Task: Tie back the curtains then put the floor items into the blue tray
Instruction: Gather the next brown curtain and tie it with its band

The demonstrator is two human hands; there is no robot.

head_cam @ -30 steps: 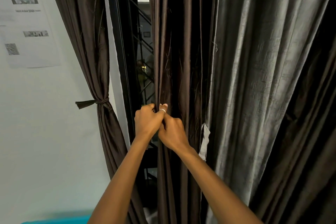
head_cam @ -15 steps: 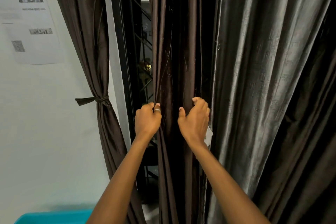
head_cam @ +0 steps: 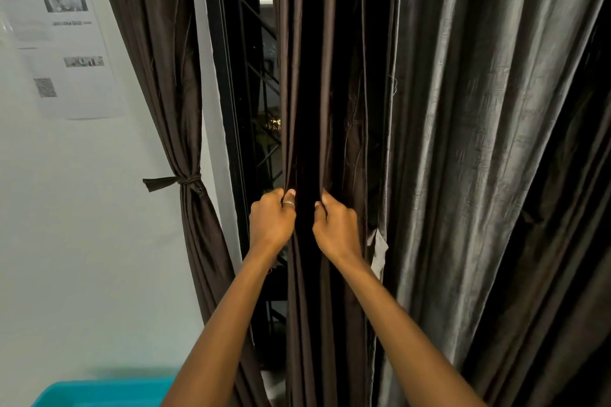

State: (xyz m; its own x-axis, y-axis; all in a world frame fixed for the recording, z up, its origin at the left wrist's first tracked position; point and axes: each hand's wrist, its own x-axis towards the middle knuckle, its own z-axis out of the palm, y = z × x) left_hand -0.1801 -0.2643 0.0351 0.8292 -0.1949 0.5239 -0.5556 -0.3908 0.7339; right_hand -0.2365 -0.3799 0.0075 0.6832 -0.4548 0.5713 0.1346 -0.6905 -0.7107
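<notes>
Left hand [head_cam: 271,223] and right hand [head_cam: 336,228] each pinch folds of the loose curtain [head_cam: 325,92]; slippery fabric could slip free before tying.

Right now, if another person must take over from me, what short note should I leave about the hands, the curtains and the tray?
Hands: left hand grips the edge fold of the middle brown curtain; right hand grips folds just beside it.
Done: left curtain is tied back with its tie.
Blue tray sits low at the left; floor items are out of view.
To do: tie the held curtain, then put the floor items into the tray.
</notes>
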